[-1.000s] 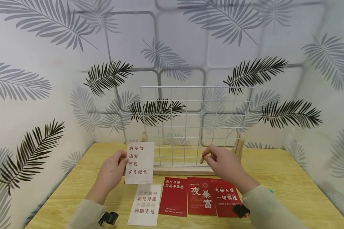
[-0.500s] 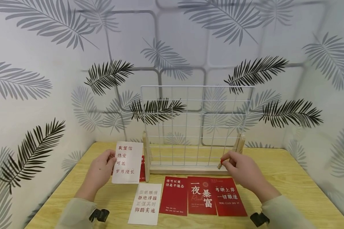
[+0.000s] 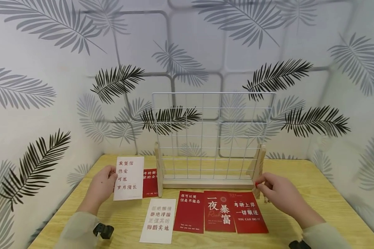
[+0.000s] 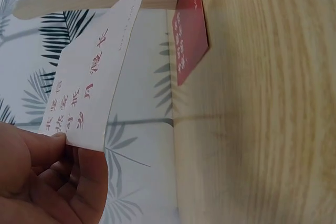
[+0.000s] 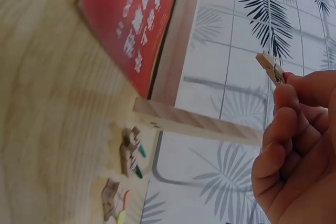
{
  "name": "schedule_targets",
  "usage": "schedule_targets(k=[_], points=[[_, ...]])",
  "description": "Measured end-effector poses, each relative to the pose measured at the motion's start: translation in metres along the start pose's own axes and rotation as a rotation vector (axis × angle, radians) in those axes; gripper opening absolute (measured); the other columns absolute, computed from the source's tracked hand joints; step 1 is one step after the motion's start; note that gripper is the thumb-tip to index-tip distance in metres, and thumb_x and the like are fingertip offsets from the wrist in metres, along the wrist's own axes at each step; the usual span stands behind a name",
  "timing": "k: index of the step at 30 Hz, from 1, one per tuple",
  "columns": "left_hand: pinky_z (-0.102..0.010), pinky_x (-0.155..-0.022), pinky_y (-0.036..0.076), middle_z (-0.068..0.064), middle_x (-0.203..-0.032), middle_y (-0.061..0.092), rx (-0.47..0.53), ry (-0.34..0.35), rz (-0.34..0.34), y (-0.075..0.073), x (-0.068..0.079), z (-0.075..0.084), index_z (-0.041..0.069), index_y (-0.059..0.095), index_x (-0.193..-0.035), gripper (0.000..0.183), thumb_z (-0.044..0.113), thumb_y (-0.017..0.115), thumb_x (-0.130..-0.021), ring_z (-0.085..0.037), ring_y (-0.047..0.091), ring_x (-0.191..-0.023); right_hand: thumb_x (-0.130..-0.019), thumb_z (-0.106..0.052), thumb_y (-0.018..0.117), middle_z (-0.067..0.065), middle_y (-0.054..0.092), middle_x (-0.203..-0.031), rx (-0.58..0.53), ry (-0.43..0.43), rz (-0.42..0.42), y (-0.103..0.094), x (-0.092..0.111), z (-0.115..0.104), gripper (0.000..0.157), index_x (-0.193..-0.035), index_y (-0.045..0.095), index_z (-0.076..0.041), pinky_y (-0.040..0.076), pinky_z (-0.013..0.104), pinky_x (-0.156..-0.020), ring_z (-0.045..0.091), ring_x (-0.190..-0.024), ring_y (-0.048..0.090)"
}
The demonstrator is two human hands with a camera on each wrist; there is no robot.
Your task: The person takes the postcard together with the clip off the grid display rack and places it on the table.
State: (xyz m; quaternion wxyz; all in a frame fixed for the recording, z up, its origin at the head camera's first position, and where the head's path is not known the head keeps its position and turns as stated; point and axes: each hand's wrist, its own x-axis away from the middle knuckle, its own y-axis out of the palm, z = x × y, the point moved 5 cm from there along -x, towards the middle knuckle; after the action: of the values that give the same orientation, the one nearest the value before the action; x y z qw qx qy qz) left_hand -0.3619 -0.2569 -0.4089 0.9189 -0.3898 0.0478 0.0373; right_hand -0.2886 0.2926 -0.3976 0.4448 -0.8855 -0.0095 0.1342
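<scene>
My left hand (image 3: pixel 101 188) pinches a white card (image 3: pixel 129 178) with red lettering by its left edge. The card is raised above the table, left of the wire grid rack (image 3: pixel 214 92). In the left wrist view the thumb (image 4: pixel 50 148) presses on its face. My right hand (image 3: pixel 280 193) pinches a small wooden clothespin (image 5: pixel 271 69) with a red end, between thumb and index finger. It is beside the rack's right wooden foot (image 3: pixel 259 166). Behind the held card a red card (image 3: pixel 150 183) is partly hidden.
Before the rack's wooden base (image 3: pixel 205 184), a white card (image 3: pixel 157 221) and three red cards (image 3: pixel 189 212) lie in a row on the table (image 3: pixel 324 207). Several clothespins (image 5: pixel 131 150) with coloured ends lie near the right foot. A leaf-patterned wall (image 3: pixel 187 41) stands behind.
My left hand has carried the white card leftward, uncovering the rack's left foot and part of the red card behind. My right hand has moved right with the clothespin, away from the grid.
</scene>
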Motion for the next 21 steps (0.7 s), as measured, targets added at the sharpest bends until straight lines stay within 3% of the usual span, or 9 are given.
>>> schedule_targets(k=[14, 21], points=[[-0.034, -0.063, 0.05, -0.017, -0.106, 0.058, 0.005, -0.083, -0.049, 0.005, -0.016, -0.023, -0.001, 0.05, -0.131, 0.03, 0.015, 0.039, -0.108, -0.025, 0.058, -0.082, -0.098, -0.017, 0.067, -0.003, 0.065, -0.079, 0.023, 0.051, -0.126, 0.001, 0.016, 0.03, 0.004, -0.1, 0.069, -0.015, 0.044, 0.031, -0.057, 0.014, -0.066, 0.052], [-0.038, -0.07, 0.046, -0.02, -0.111, 0.059, -0.072, -0.111, -0.038, 0.005, -0.025, -0.035, -0.001, 0.053, -0.129, 0.03, 0.013, 0.04, -0.107, -0.029, 0.056, -0.09, -0.098, -0.016, 0.067, -0.003, 0.067, -0.084, -0.007, 0.067, -0.196, 0.004, 0.023, 0.041, 0.004, -0.097, 0.069, -0.012, 0.047, 0.03, -0.06, 0.014, -0.07, 0.054]])
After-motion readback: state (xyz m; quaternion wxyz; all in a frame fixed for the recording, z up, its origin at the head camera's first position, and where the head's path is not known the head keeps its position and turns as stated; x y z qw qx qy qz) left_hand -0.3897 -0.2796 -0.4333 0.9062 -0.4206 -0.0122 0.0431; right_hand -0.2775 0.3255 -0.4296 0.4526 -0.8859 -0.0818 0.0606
